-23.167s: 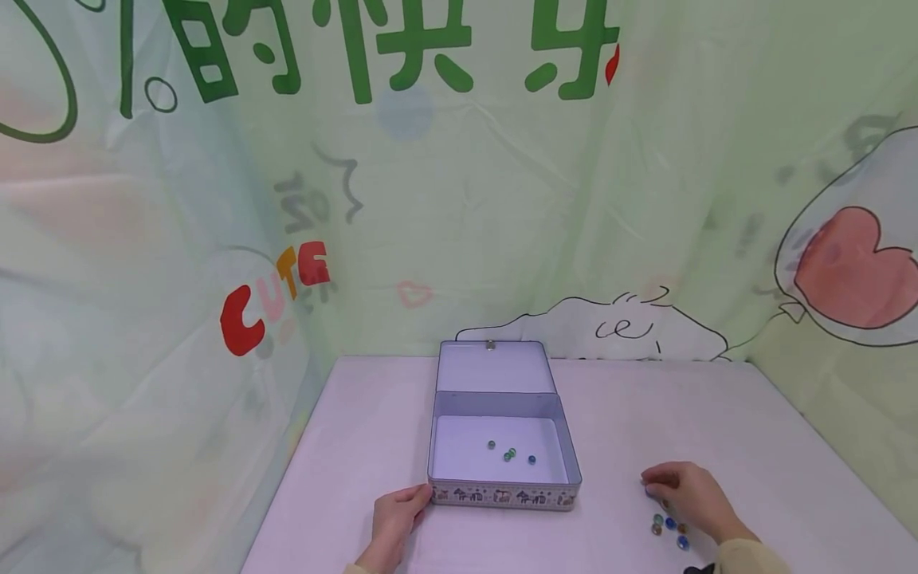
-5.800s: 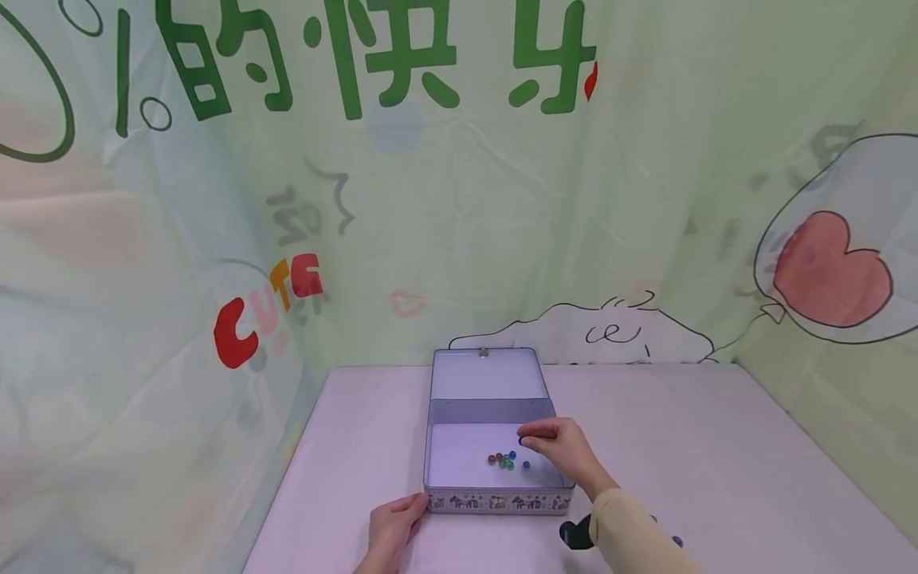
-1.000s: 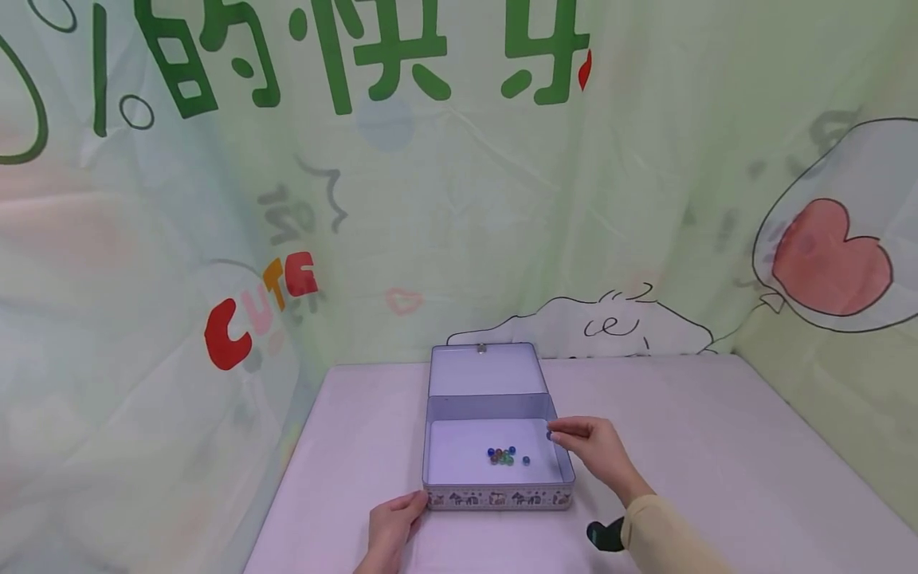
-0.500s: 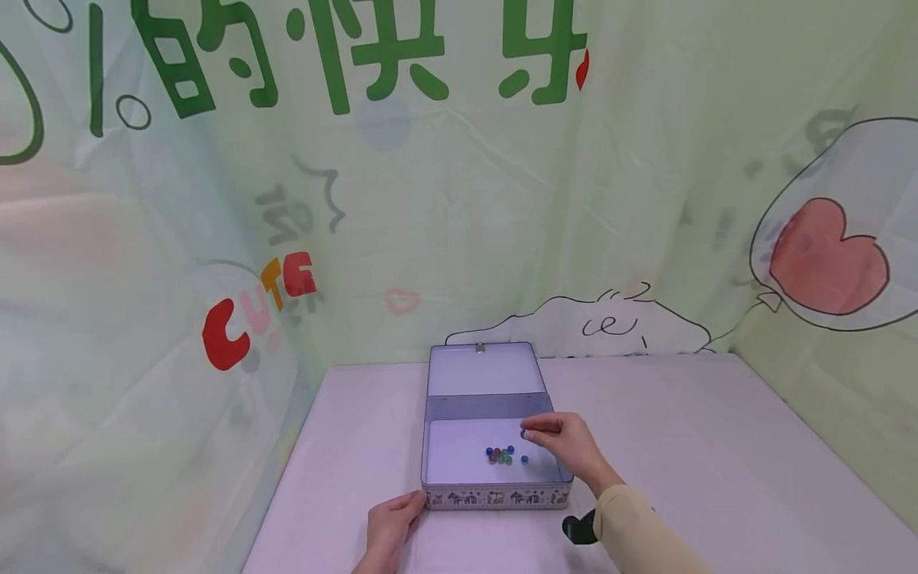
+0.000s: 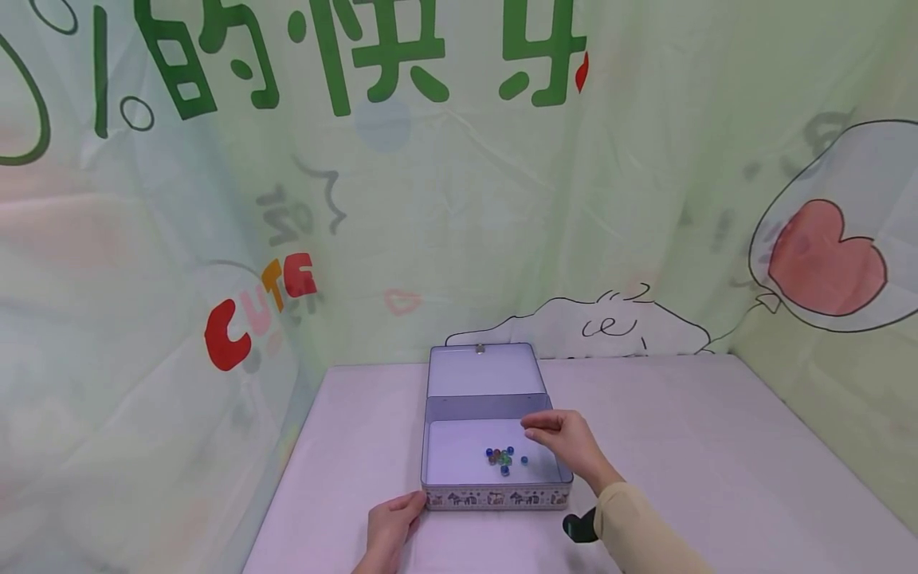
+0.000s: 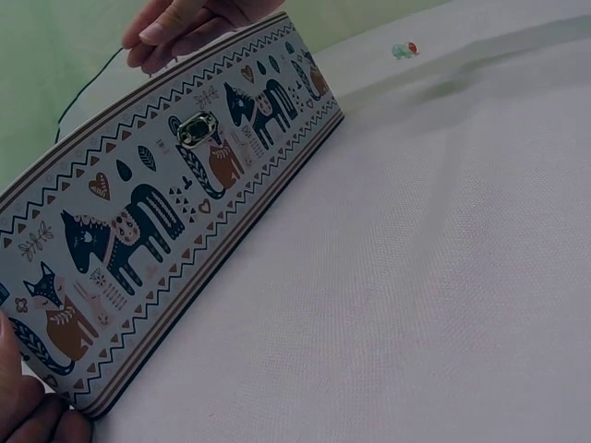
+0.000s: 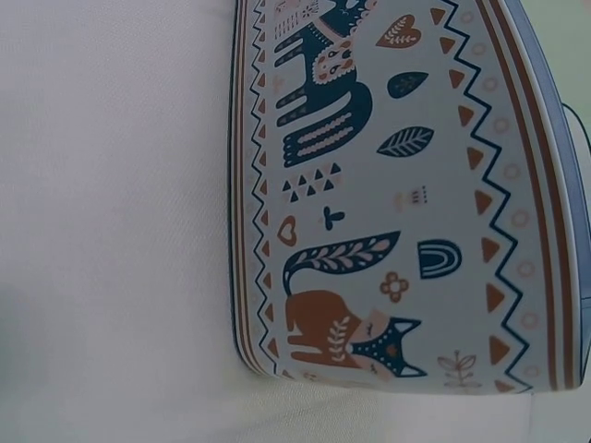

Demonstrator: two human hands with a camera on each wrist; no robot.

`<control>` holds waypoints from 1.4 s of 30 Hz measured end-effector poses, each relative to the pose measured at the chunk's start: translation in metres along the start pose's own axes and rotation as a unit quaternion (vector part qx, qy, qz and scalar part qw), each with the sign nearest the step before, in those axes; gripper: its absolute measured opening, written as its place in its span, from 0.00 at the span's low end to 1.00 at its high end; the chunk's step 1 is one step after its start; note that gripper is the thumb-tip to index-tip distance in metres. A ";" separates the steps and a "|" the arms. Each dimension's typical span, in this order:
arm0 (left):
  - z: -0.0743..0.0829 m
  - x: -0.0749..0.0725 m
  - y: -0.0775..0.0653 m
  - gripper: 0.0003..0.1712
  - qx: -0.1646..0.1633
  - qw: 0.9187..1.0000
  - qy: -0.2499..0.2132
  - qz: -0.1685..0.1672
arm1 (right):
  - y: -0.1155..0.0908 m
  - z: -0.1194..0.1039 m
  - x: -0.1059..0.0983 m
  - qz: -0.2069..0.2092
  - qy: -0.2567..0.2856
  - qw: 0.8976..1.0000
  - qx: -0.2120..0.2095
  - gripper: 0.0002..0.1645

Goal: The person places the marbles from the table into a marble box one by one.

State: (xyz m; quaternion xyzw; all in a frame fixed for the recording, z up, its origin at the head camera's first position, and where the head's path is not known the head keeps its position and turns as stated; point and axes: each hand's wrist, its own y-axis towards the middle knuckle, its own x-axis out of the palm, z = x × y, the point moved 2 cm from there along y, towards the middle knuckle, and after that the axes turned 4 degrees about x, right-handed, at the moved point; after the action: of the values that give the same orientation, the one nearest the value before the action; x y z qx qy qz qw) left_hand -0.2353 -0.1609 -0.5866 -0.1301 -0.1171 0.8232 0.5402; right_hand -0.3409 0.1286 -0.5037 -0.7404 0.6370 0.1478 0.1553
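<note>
An open tin box [image 5: 496,497] stands on the table, its front printed with animals and its lid tipped back. Several glass marbles [image 5: 500,456], blue, green and brownish, lie clustered on its floor; one blue marble [image 5: 524,460] is apart to the right. Another blue marble [image 5: 505,470] is in front of the cluster. Over the box's right side is my right hand [image 5: 570,442], thumb and fingertips slightly apart with nothing between them. My left hand [image 5: 390,522] grips the front left corner of the box; in the left wrist view its curled fingers [image 6: 37,415] touch that corner.
A printed cloth backdrop [image 5: 459,207] encloses the table [image 5: 660,422] at the back and sides. In the left wrist view a small red and green patch [image 6: 404,50] shows far off. A dark device [image 5: 579,527] sits at the right wrist.
Earlier, marbles were carried from the table's right into the box. Half a second ago my right hand pinched a marble over the box; now it has let go and one more blue marble is inside.
</note>
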 end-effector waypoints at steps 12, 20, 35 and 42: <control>-0.001 0.000 0.001 0.17 -0.005 1.000 0.005 0.003 | -0.006 -0.005 -0.011 -0.008 -0.001 1.000 -0.016 0.13; -0.001 -0.001 0.003 0.17 -0.009 1.000 0.009 0.002 | -0.011 0.013 -0.047 0.009 -0.024 1.000 -0.002 0.16; -0.001 -0.001 0.003 0.17 -0.008 1.000 0.011 0.000 | -0.043 0.068 -0.133 0.027 -0.102 0.994 0.010 0.20; -0.001 -0.001 0.003 0.16 -0.008 1.000 0.007 -0.003 | -0.051 0.101 -0.140 0.018 -0.117 0.991 0.055 0.20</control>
State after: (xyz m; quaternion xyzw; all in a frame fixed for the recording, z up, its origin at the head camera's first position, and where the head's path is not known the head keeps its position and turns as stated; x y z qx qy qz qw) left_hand -0.2370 -0.1626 -0.5888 -0.1399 -0.1200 0.8195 0.5426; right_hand -0.3125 0.3038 -0.5351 -0.6967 0.6352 0.2004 0.2666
